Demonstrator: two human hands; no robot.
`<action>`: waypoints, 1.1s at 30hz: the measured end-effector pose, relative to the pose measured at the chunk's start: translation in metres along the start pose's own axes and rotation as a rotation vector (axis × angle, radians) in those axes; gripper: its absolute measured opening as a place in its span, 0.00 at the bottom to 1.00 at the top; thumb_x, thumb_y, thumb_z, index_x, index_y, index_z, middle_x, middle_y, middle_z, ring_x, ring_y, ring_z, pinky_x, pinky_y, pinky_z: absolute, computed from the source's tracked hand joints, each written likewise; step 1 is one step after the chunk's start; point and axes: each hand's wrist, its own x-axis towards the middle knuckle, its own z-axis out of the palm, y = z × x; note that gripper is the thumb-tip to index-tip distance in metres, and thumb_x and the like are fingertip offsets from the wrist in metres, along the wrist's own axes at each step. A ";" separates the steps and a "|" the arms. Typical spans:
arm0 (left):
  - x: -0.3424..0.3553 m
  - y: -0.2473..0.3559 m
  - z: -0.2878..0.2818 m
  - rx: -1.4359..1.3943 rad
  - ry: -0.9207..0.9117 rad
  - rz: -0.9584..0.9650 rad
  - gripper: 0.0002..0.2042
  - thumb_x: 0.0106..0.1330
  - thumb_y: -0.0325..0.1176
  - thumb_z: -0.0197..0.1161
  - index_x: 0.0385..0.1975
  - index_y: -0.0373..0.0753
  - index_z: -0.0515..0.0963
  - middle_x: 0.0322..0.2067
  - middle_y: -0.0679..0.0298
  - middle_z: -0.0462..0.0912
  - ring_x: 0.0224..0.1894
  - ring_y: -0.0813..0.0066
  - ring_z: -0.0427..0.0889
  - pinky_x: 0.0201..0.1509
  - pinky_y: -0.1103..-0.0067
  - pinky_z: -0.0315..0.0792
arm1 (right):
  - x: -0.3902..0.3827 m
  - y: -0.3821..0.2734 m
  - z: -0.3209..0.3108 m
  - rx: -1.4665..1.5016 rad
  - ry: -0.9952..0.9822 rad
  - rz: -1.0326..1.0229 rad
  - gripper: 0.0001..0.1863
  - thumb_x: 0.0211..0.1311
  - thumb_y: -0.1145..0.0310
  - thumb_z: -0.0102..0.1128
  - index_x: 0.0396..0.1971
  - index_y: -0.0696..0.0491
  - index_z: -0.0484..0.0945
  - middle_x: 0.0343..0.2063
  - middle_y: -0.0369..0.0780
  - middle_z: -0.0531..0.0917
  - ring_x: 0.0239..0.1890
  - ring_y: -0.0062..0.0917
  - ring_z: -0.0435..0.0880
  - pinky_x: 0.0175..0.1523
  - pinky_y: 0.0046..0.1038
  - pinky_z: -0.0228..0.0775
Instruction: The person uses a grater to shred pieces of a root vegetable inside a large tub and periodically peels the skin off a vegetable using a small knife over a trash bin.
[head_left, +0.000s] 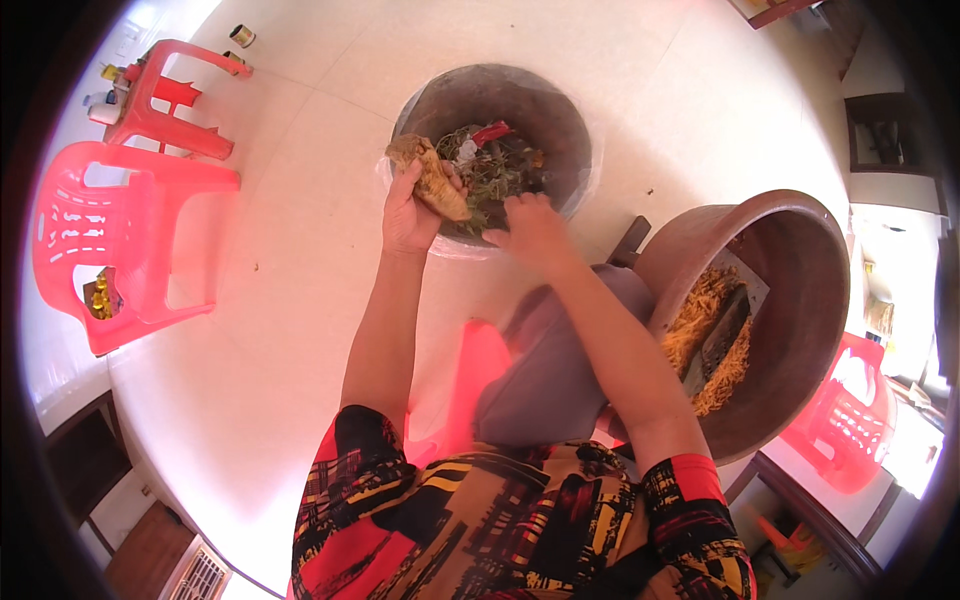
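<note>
My left hand (408,218) is closed round a long yellow-brown chunk, rough like a pumpkin wedge (434,182), though its exact kind is unclear. It is held over the left side of a round dark waste bin (566,105) on the floor. Inside the bin lie green plant scraps (495,180), a red wrapper (491,132) and a crumpled pale scrap. Over the bin's near right edge is my right hand (537,228), fingers bent and pointing down, slightly blurred. Whether anything is between those fingers does not show.
At my right, a deep brown basin (808,320) holds orange shreds (703,300) and a long grater (722,338). Red plastic chairs (165,190) stand at the left; another chair (853,415) is behind the basin. A small can (242,36) lies on the far left floor.
</note>
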 end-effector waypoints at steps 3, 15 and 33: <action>-0.010 0.000 -0.002 0.160 0.087 -0.025 0.17 0.65 0.39 0.49 0.52 0.41 0.66 0.37 0.56 0.76 0.36 0.63 0.76 0.40 0.67 0.73 | 0.003 0.009 0.015 -0.117 0.027 -0.094 0.13 0.47 0.72 0.61 0.33 0.61 0.75 0.35 0.49 0.79 0.45 0.44 0.75 0.50 0.38 0.69; -0.023 -0.001 -0.010 0.350 0.122 -0.044 0.16 0.60 0.38 0.48 0.46 0.38 0.67 0.32 0.56 0.77 0.26 0.64 0.77 0.27 0.72 0.72 | 0.006 0.036 -0.019 0.197 0.231 0.034 0.07 0.39 0.74 0.64 0.18 0.61 0.77 0.23 0.52 0.79 0.29 0.49 0.79 0.39 0.38 0.73; -0.013 0.005 -0.021 0.342 0.299 -0.210 0.18 0.67 0.44 0.44 0.43 0.35 0.71 0.31 0.56 0.77 0.25 0.65 0.76 0.24 0.73 0.73 | -0.074 -0.001 -0.058 0.537 0.138 0.043 0.13 0.49 0.75 0.55 0.37 0.59 0.68 0.26 0.49 0.77 0.29 0.34 0.80 0.30 0.35 0.71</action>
